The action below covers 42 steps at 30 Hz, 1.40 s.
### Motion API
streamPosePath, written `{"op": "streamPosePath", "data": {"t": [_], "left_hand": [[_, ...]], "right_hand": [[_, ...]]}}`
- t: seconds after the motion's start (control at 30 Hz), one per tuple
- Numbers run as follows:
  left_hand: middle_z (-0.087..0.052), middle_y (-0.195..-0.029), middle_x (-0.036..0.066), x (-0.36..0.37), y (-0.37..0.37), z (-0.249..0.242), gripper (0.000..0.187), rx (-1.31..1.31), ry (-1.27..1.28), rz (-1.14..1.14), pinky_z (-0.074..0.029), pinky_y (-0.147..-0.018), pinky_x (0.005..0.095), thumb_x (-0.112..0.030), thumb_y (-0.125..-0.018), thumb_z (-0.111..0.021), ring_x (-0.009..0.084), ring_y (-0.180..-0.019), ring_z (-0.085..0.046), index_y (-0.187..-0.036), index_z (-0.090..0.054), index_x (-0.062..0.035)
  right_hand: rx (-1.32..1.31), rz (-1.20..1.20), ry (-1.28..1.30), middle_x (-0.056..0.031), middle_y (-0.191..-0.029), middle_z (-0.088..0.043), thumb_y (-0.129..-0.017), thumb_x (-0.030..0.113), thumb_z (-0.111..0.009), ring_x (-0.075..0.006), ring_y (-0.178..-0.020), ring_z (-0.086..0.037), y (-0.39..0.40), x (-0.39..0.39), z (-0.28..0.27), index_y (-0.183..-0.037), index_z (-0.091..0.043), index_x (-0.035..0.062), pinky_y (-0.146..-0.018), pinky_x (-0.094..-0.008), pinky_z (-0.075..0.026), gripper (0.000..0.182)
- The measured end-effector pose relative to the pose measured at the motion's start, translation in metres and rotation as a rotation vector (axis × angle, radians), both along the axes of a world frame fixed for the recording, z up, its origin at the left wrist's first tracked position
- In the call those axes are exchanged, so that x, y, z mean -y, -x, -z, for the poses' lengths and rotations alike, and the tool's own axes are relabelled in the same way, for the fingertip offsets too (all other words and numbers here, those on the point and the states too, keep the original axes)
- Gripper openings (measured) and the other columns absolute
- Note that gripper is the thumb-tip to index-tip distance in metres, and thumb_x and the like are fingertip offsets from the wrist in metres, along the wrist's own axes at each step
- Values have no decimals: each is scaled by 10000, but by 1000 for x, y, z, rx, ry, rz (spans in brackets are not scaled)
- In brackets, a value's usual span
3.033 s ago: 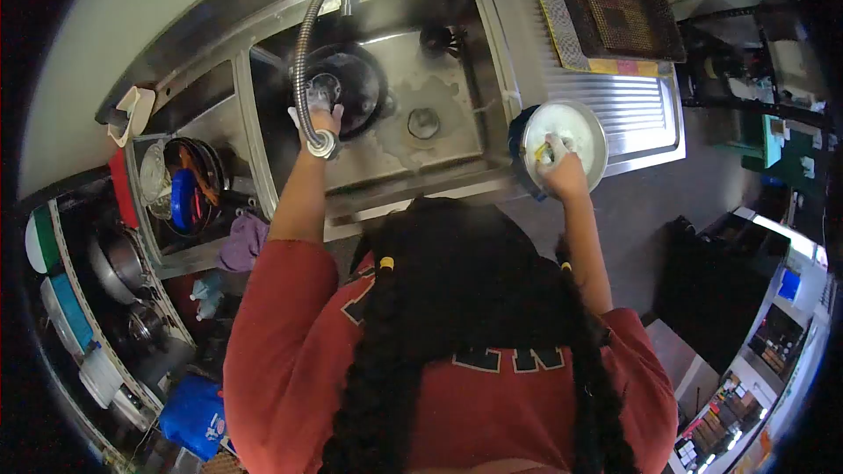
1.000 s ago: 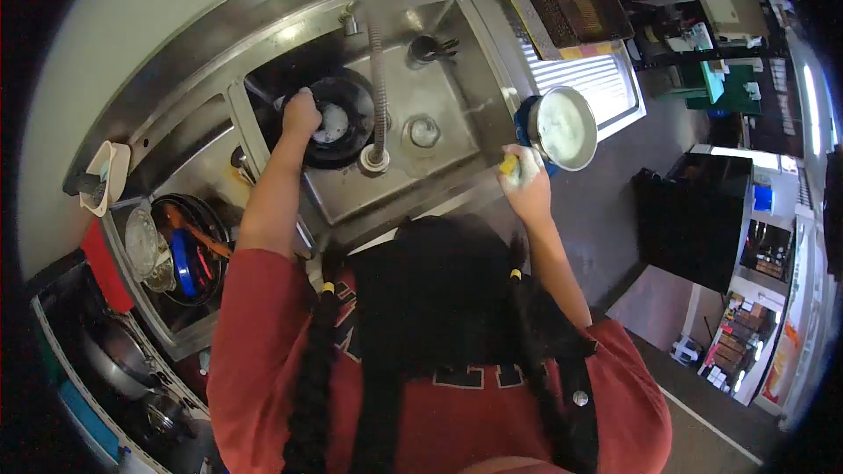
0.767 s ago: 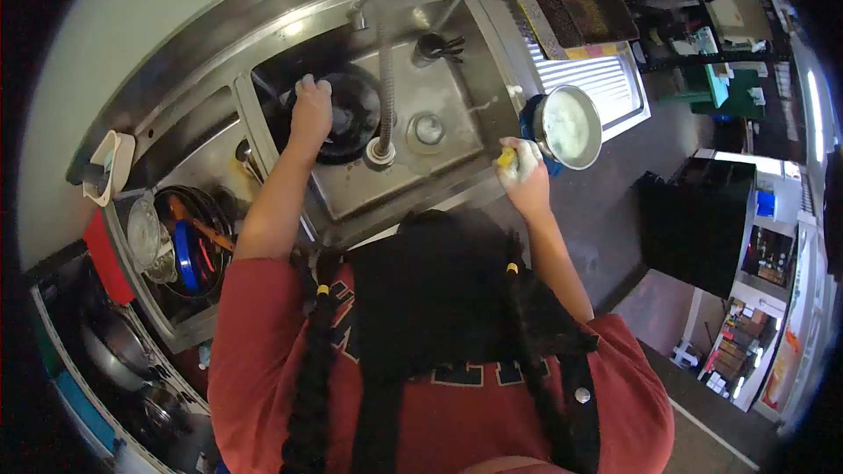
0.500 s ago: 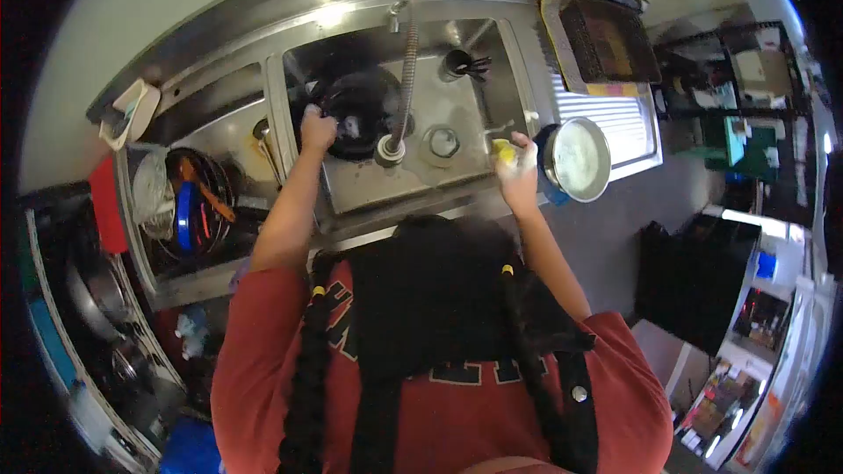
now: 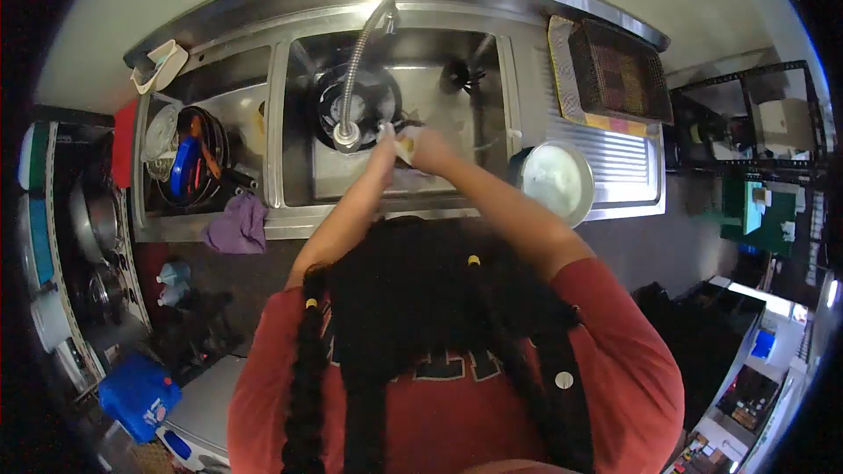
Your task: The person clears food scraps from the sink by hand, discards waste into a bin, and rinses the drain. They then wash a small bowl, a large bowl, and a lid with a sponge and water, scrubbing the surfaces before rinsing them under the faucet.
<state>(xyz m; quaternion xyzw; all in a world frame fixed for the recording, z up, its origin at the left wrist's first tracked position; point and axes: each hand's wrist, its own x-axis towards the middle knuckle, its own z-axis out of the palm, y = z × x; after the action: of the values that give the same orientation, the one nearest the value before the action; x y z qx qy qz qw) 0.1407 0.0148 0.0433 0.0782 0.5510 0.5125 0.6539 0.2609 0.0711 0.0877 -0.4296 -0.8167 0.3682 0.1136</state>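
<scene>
A black frying pan (image 5: 329, 127) with suds on its inside lies in the left part of the sink basin (image 5: 351, 180), its handle turned toward me. My left hand (image 5: 383, 156) is closed at the handle, thumb up, though its grip is partly hidden. Close against it, my right hand (image 5: 428, 153) is wrapped round a yellow sponge (image 5: 406, 147) at the handle; this hand is a little blurred. The hose faucet's spray head (image 5: 347, 134) hangs over the pan's near edge. A dark cup with black utensils (image 5: 458, 77) stands at the basin's back right.
Right of the basin sits a pot of soapy water (image 5: 558, 180). Behind it, a dark basket (image 5: 619, 70) rests on the ribbed drainboard (image 5: 628, 167). The left basin holds stacked pans and a blue item (image 5: 186, 165). A purple cloth (image 5: 237, 224) hangs over the front edge.
The pan's handle has swung from the far left to the near right. Both hands have come together there, the right bringing the sponge leftward from beside the pot. The spray head appears further left.
</scene>
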Motion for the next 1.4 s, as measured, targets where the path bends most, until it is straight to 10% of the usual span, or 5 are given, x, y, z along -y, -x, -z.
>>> {"op": "streamPosePath", "data": {"t": [0.53,0.8,0.93,1.1,1.4], "left_hand": [[-540,-1310,120,-1,14,-19,709,283,84,145,-464,-912,603,-660,-891,-472,354,-1133,-565,-1320,-476,-95],[-474,-1413,128,5,11,-38,567,641,-183,37,-371,-1057,559,-473,-960,-482,337,-1273,-480,-1390,-438,-107],[-566,-1305,90,8,35,5,406,376,-362,76,-422,-1030,486,-183,-965,-542,270,-1194,-549,-1353,-469,-89],[-609,-1208,86,13,11,-78,373,319,-437,158,-476,-967,393,-25,-918,-496,222,-1134,-588,-1291,-507,-23],[-622,-1201,77,-4,19,-85,396,45,-562,281,-509,-921,337,22,-882,-544,192,-1051,-622,-1275,-531,-24]], "right_hand": [[-22,-498,-51,-169,-868,-685,-628,535,-787,-357,-817,-658,-40,-31,-4,-999,-660,69,-767,-436,-507,610],[-551,561,523,-187,-921,-659,-826,425,-692,-282,-843,-646,-26,-35,9,-1009,-599,-6,-747,-438,-476,477],[-275,440,-163,-191,-964,-660,-881,329,-652,-346,-929,-630,-43,-48,81,-1063,-600,3,-783,-445,-472,377],[-210,116,-487,-188,-978,-666,-752,248,-739,-369,-979,-621,-14,-12,-35,-943,-680,67,-899,-429,-477,270],[-439,271,-261,-147,-1030,-660,-804,122,-641,-350,-998,-612,2,-17,-110,-1024,-678,84,-924,-402,-474,226]]}}
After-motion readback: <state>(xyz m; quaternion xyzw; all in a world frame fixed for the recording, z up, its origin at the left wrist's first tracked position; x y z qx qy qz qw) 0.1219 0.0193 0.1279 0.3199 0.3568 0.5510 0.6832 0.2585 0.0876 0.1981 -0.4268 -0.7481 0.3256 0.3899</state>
